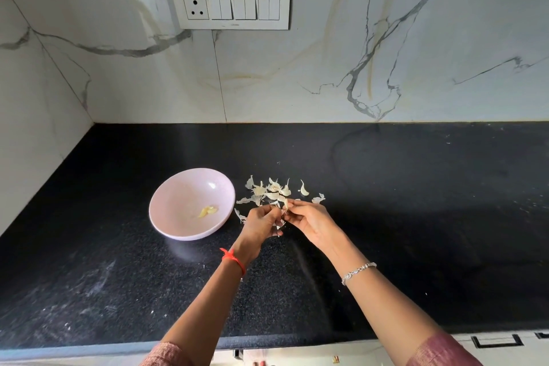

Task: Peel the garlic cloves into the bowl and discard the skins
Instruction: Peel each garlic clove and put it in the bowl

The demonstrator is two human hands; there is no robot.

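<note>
Clove [285, 205], papery-skinned, pinched between left hand [261, 223] and right hand [312, 221].

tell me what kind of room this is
Most likely a home kitchen: a black stone countertop meets a marble-look wall with a switch and socket panel, and a pink bowl holds peeled garlic cloves beside loose skins. The left hand and right hand pinch another clove.

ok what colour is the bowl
Pale pink: the bowl shows best in the head view, the only one.
</note>
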